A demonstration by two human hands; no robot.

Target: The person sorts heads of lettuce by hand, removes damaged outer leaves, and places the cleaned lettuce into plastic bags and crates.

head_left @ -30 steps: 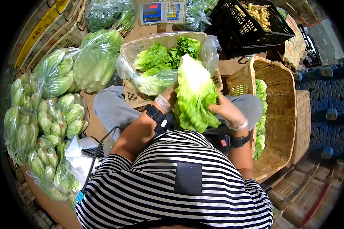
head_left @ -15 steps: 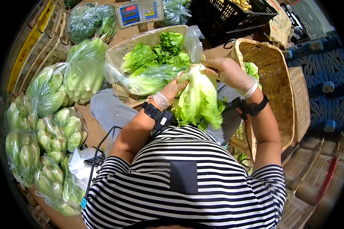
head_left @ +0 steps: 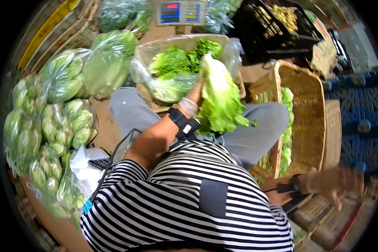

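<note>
A head of green leaf lettuce [head_left: 220, 98] hangs over my lap, its pale base up and its frilly leaves down. My left hand [head_left: 194, 93], in a thin clear glove, is closed around the lettuce from the left; leaves hide part of the fingers. Far out at the lower right is my right hand [head_left: 336, 185], smeared by motion, with its fingers apart and nothing visible in them. Just beyond the held lettuce, a crate [head_left: 178, 40] lined with clear plastic contains more lettuce [head_left: 172, 63].
A tan basket [head_left: 302, 113] on the right has lettuce along its left side. Bagged green vegetables [head_left: 109, 63] crowd the left. At the back are a digital scale [head_left: 181, 13] and a black crate [head_left: 256, 31]. Blue plastic pallets [head_left: 363, 105] stand far right.
My right hand has left the lettuce and swung out to the lower right. The left hand keeps hold of the lettuce, now tilted. The view has shifted, and my right knee shows more.
</note>
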